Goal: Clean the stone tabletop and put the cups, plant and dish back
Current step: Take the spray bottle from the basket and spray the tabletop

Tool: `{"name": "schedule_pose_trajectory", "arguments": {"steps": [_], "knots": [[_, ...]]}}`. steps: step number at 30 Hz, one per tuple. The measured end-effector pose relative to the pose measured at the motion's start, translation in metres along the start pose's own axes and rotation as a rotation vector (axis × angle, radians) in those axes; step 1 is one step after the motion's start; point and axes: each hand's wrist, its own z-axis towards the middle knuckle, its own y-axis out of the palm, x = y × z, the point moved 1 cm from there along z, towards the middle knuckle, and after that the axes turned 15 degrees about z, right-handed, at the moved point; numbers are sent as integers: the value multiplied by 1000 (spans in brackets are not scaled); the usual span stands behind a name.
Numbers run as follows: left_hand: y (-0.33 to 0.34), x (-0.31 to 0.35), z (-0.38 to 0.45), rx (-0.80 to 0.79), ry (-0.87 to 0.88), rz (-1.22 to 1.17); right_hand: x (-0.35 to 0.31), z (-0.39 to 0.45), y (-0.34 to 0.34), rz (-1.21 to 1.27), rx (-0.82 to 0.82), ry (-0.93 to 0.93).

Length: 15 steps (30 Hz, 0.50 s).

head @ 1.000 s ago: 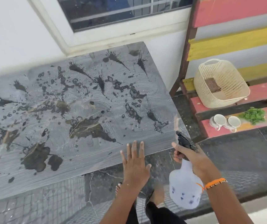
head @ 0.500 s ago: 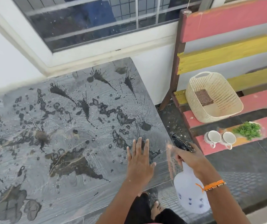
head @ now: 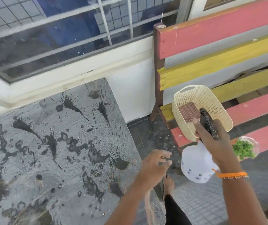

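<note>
A slatted bench (head: 219, 30) painted red and yellow fills the upper right of the frame, with a barred window (head: 61, 30) across the upper left. On the bench seat sits a cream perforated plastic basket (head: 211, 101) holding a reddish-brown scouring pad (head: 187, 112). Low on the right, partly hidden behind the right wrist, the leafy green plant (head: 243, 149) sits in a clear dish (head: 255, 143) on the seat edge. The cups are out of sight. The right hand (head: 211, 140) grasps the black trigger head of a white spray bottle (head: 196, 166), which hangs in front of the basket. The left hand (head: 154, 163) hovers released, fingers loosely spread, just off the right edge of the tabletop (head: 57, 151). That grey stone slab fills the lower left, streaked with swirl marks and wet with dark splatters. An orange wristband (head: 230, 174) circles the right wrist.
</note>
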Motion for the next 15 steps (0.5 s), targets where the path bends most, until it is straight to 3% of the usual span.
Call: {"name": "schedule_pose_trajectory", "arguments": {"steps": [6,12,15], "knots": [[25,51,74,-74,-72,-132,23,107,-38,-56,297,-101],[45,75,143,-86,-130,-120,63,168,-42,51,275,-25],[48,76,172,-94,-185,-165,97,187,-44,-97,236,-11]]}}
